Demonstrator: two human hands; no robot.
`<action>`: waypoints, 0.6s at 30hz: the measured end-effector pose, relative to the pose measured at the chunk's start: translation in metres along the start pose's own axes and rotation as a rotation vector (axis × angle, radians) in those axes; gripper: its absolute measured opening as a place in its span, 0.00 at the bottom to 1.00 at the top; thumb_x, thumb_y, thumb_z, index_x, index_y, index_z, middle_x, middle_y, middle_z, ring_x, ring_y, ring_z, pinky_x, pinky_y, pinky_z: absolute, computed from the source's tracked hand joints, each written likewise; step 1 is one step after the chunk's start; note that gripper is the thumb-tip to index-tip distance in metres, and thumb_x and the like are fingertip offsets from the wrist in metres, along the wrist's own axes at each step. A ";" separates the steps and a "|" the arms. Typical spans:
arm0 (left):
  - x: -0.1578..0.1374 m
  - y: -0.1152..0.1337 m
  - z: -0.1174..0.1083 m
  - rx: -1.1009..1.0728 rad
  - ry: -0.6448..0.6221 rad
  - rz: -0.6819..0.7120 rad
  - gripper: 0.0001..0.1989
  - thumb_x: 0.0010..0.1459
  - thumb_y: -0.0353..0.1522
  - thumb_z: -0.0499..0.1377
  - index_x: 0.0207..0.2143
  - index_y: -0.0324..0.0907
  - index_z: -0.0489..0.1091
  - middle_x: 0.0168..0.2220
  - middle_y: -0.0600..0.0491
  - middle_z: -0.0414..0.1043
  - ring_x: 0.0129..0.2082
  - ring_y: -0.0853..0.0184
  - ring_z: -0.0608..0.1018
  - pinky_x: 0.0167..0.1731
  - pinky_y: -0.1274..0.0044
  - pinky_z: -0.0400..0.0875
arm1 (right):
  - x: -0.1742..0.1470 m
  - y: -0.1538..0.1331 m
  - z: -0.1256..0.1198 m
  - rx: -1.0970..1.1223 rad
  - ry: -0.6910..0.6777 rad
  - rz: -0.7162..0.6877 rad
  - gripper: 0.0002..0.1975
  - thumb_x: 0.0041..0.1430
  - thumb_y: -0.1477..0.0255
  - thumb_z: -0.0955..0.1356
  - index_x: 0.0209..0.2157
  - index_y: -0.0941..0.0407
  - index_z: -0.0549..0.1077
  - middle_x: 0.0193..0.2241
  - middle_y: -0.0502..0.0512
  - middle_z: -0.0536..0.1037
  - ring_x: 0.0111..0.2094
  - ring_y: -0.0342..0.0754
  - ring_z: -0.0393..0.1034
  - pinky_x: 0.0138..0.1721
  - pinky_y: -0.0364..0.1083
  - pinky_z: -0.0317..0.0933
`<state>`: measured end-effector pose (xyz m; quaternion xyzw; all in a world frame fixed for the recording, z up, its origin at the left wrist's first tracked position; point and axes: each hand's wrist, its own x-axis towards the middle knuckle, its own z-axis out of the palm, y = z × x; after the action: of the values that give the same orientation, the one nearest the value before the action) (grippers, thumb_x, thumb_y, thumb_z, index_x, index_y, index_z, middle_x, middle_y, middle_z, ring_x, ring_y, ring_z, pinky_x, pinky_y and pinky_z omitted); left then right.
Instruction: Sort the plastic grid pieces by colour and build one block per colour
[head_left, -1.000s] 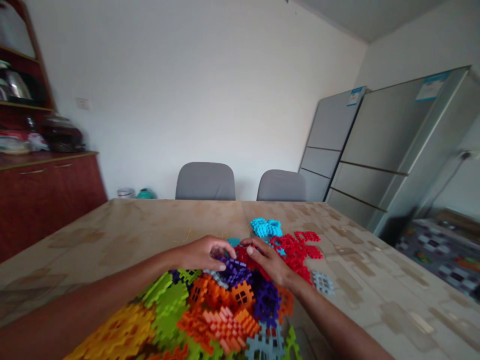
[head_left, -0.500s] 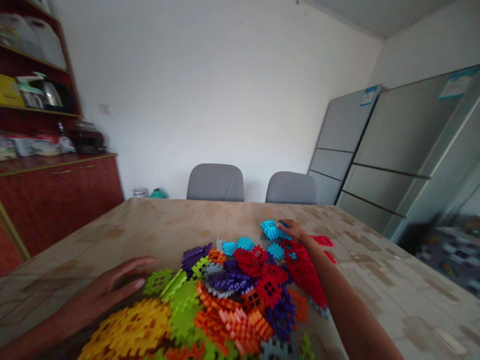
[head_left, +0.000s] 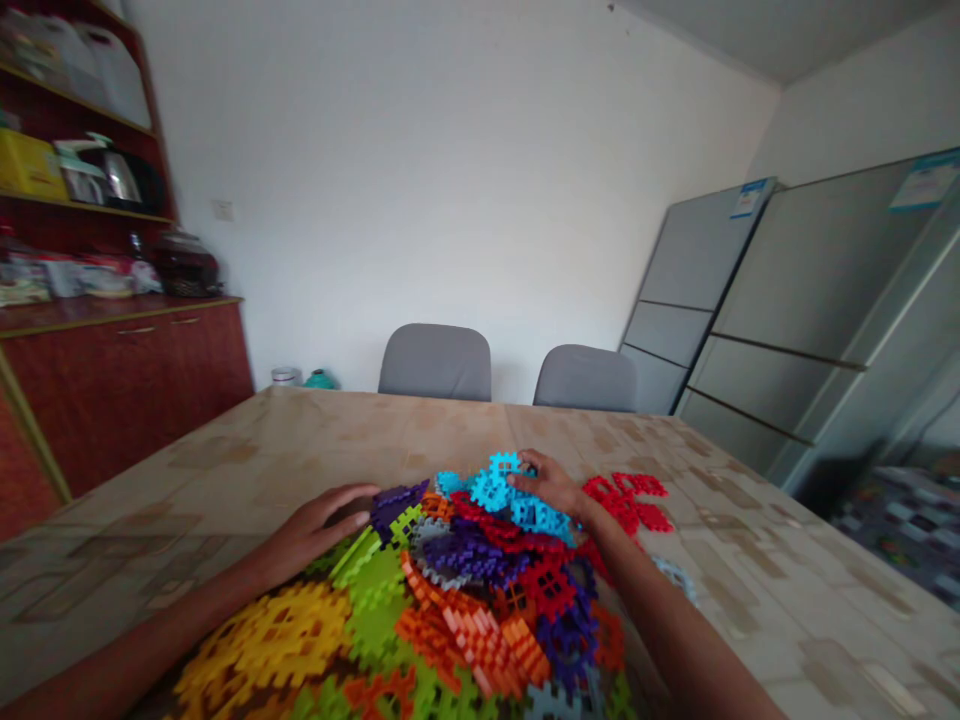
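A heap of plastic interlocking pieces with toothed edges lies in front of me. My right hand (head_left: 550, 483) has its thumb and fingers closed on light-blue pieces (head_left: 491, 488) at the far side of the heap, over red pieces (head_left: 551, 588). My left hand (head_left: 321, 528) is open, its fingers stretched out beside the dark purple pieces (head_left: 395, 508). Lime-green pieces (head_left: 375, 600) and yellow pieces (head_left: 277, 635) lie nearer me, below the left hand. Orange pieces (head_left: 480, 640) fill the near middle. Part of the red pieces is hidden by my right forearm.
More red pieces (head_left: 626, 500) lie on the patterned table (head_left: 322, 430) to the right. Two grey chairs (head_left: 435, 362) stand at the far edge. A reddish cabinet (head_left: 135, 370) is on the left; grey refrigerators (head_left: 667, 290) are on the right.
My right hand has moved left and nearer, and the light-blue pieces have shifted left onto the heap. My left hand has moved forward and right, to beside the purple pieces.
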<state>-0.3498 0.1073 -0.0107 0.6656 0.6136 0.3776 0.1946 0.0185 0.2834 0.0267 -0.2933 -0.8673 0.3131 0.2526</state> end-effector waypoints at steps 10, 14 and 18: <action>-0.002 0.014 0.000 -0.132 -0.045 -0.021 0.35 0.57 0.60 0.56 0.55 0.46 0.76 0.56 0.49 0.77 0.57 0.50 0.76 0.60 0.67 0.68 | -0.012 -0.114 0.076 0.053 -0.299 -0.408 0.16 0.64 0.57 0.71 0.46 0.53 0.76 0.42 0.53 0.79 0.42 0.47 0.74 0.44 0.44 0.67; -0.003 0.013 -0.006 -0.176 -0.002 -0.047 0.36 0.59 0.61 0.54 0.54 0.45 0.77 0.57 0.49 0.77 0.59 0.50 0.75 0.61 0.66 0.66 | -0.020 -0.108 0.037 -0.149 -0.099 -0.336 0.19 0.72 0.55 0.63 0.54 0.50 0.75 0.51 0.54 0.79 0.49 0.48 0.75 0.49 0.45 0.68; -0.003 0.009 -0.010 -0.190 0.018 -0.089 0.38 0.57 0.63 0.54 0.52 0.44 0.78 0.52 0.47 0.80 0.55 0.48 0.78 0.57 0.65 0.71 | -0.028 -0.042 -0.041 -0.442 0.170 0.014 0.20 0.75 0.60 0.58 0.55 0.53 0.74 0.51 0.61 0.78 0.51 0.54 0.74 0.52 0.54 0.69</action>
<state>-0.3511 0.1004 0.0017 0.6127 0.6057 0.4310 0.2681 0.0493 0.2543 0.0760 -0.3728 -0.8884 0.0914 0.2520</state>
